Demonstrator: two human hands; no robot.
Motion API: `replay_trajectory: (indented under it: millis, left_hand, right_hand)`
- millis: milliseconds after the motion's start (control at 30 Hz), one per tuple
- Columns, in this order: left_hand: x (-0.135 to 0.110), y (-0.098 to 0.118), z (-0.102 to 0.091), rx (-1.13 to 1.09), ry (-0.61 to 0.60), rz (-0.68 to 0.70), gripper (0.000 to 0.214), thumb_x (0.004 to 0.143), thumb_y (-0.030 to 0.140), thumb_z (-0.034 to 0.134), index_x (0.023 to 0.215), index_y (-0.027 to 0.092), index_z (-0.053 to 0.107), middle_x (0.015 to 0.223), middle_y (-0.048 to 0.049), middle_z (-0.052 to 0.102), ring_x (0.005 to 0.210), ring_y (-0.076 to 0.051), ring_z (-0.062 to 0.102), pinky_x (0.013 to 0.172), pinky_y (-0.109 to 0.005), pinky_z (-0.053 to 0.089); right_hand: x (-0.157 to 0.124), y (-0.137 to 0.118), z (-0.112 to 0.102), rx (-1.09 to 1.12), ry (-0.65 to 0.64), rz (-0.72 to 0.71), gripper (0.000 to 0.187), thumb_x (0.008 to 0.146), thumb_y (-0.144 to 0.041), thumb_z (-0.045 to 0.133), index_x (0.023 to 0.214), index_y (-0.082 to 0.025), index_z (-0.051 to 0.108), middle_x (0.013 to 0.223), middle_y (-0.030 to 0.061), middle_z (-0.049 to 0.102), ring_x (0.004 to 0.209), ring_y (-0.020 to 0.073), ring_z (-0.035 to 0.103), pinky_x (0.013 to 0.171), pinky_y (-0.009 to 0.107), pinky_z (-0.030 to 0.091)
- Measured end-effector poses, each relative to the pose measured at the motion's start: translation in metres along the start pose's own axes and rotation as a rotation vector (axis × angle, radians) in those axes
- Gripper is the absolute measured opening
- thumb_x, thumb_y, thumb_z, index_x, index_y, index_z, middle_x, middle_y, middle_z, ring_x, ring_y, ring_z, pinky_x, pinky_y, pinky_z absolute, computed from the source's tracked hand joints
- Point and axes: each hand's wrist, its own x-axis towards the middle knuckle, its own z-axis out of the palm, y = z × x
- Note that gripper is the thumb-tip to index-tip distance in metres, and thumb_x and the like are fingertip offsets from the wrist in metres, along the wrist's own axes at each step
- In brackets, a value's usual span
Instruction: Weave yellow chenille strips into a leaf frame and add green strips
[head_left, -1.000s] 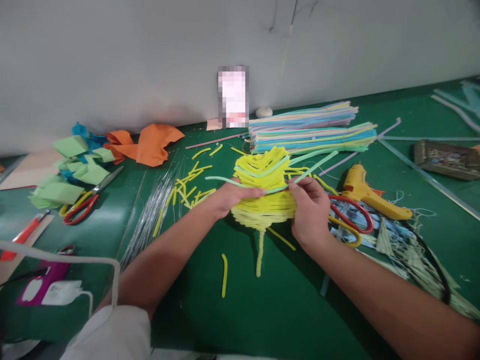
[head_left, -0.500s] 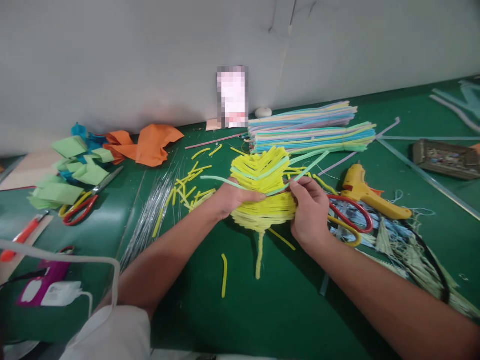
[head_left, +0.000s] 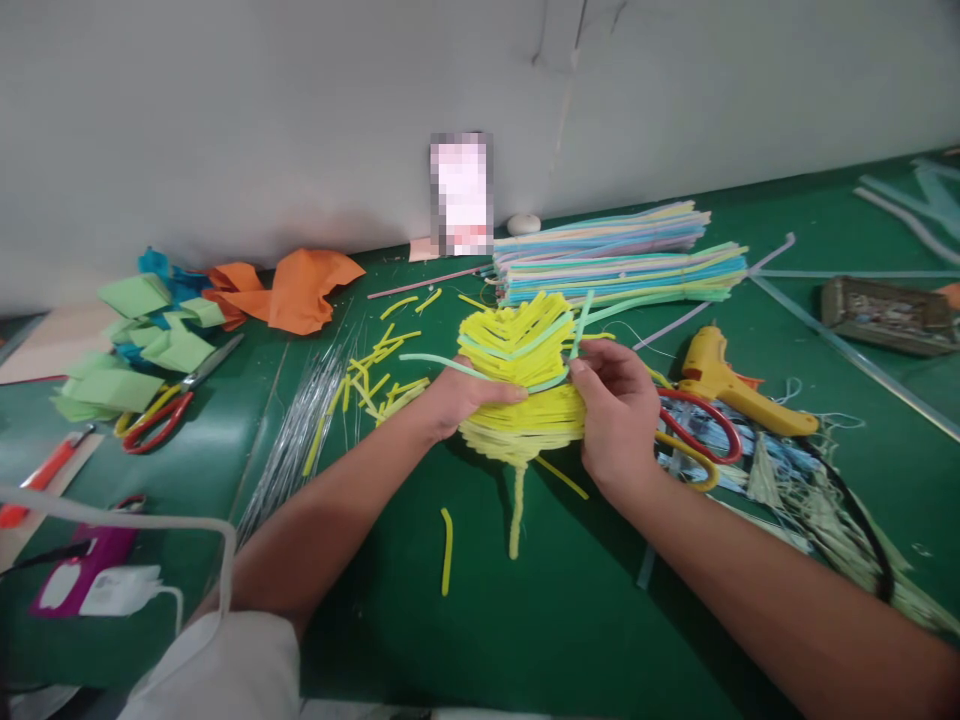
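Observation:
A yellow leaf shape made of pipe cleaners (head_left: 517, 415) is held above the green table, its twisted pale stem pointing towards me. My left hand (head_left: 469, 395) grips its left edge, the thumb pressed across the front. Beneath that thumb runs a mint-green pipe cleaner (head_left: 431, 359), its left end sticking out past the leaf. My right hand (head_left: 615, 400) pinches this same strand at the leaf's right edge, where its end bends upward. Another mint-green strand (head_left: 517, 350) crosses the upper leaf in a V. The fingers behind the leaf are hidden.
Behind the leaf lie bundles of pastel pipe cleaners (head_left: 622, 270). To the right are a yellow glue gun (head_left: 742, 385), red-and-yellow scissor handles (head_left: 701, 425) and tassels (head_left: 765, 480). Yellow offcuts (head_left: 375, 365), thin wires (head_left: 300, 440), scissors (head_left: 180, 395) and a purple power strip (head_left: 86, 570) lie left.
The right end of the mint-green pipe cleaner has been bent from slanting outward to nearly upright by my right hand. My left hand keeps its hold on the leaf.

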Motion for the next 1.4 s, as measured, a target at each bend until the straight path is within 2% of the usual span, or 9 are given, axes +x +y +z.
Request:
replay_trajectory:
  millis: [100, 367, 600, 733, 967, 1200, 1400]
  left_hand:
    - [0.0, 0.0, 0.0, 0.006, 0.009, -0.006, 0.074, 0.052, 0.022, 0.09, 0.122, 0.019, 0.067, 0.114, -0.0115, 0.074, 0.11, -0.034, 0.068, 0.101, -0.052, 0.05]
    - [0.001, -0.001, -0.002, 0.011, 0.013, 0.01, 0.067, 0.052, 0.023, 0.09, 0.116, 0.019, 0.071, 0.114, -0.0107, 0.074, 0.109, -0.034, 0.068, 0.102, -0.051, 0.051]
    - [0.0, 0.001, -0.002, 0.022, 0.024, 0.007, 0.059, 0.053, 0.023, 0.089, 0.11, 0.017, 0.073, 0.114, -0.011, 0.074, 0.11, -0.035, 0.068, 0.101, -0.051, 0.051]
    - [0.0, 0.002, -0.002, -0.009, -0.003, 0.004, 0.057, 0.056, 0.025, 0.088, 0.11, 0.017, 0.072, 0.118, -0.0121, 0.072, 0.111, -0.034, 0.067, 0.1, -0.051, 0.052]
    - [0.001, 0.001, -0.004, 0.014, -0.016, 0.015, 0.057, 0.056, 0.027, 0.089, 0.109, 0.017, 0.072, 0.119, -0.0125, 0.072, 0.109, -0.033, 0.068, 0.098, -0.049, 0.053]
    - [0.001, 0.003, 0.001, 0.11, 0.138, 0.004, 0.057, 0.052, 0.034, 0.091, 0.102, 0.014, 0.073, 0.114, -0.012, 0.074, 0.105, -0.034, 0.069, 0.094, -0.047, 0.054]
    - [0.005, 0.002, -0.002, 0.106, 0.144, 0.011, 0.054, 0.057, 0.039, 0.088, 0.103, 0.016, 0.073, 0.112, -0.011, 0.074, 0.111, -0.034, 0.067, 0.096, -0.046, 0.053]
  right_hand:
    - [-0.001, 0.001, -0.002, -0.001, -0.01, 0.053, 0.016, 0.072, -0.033, 0.077, 0.081, -0.023, 0.07, 0.081, 0.0008, 0.069, 0.075, 0.017, 0.063, 0.072, 0.034, 0.051]
    - [-0.003, 0.0, -0.005, -0.136, -0.04, 0.095, 0.014, 0.074, -0.036, 0.073, 0.079, -0.022, 0.073, 0.078, 0.002, 0.071, 0.074, 0.0195, 0.063, 0.066, 0.033, 0.05]
    - [-0.008, -0.005, -0.006, -0.188, -0.165, 0.012, 0.02, 0.082, -0.04, 0.065, 0.074, -0.022, 0.07, 0.078, 0.0007, 0.064, 0.076, 0.0175, 0.059, 0.069, 0.031, 0.047]
    - [-0.01, -0.01, -0.004, -0.2, -0.213, -0.038, 0.017, 0.079, -0.039, 0.071, 0.078, -0.022, 0.07, 0.083, 0.0012, 0.064, 0.078, 0.0173, 0.058, 0.07, 0.031, 0.046]
    - [-0.009, -0.008, -0.005, -0.203, -0.226, 0.049, 0.018, 0.078, -0.039, 0.071, 0.074, -0.022, 0.071, 0.074, 0.0001, 0.063, 0.071, 0.0159, 0.055, 0.065, 0.03, 0.043]
    - [-0.003, 0.008, -0.005, -0.086, -0.167, 0.147, 0.024, 0.074, -0.046, 0.075, 0.075, -0.023, 0.071, 0.072, -0.0006, 0.065, 0.07, 0.0171, 0.058, 0.066, 0.031, 0.048]
    - [-0.003, 0.007, -0.003, -0.024, -0.118, 0.182, 0.024, 0.072, -0.045, 0.077, 0.08, -0.023, 0.072, 0.077, 0.0007, 0.071, 0.072, 0.0184, 0.064, 0.067, 0.033, 0.053]
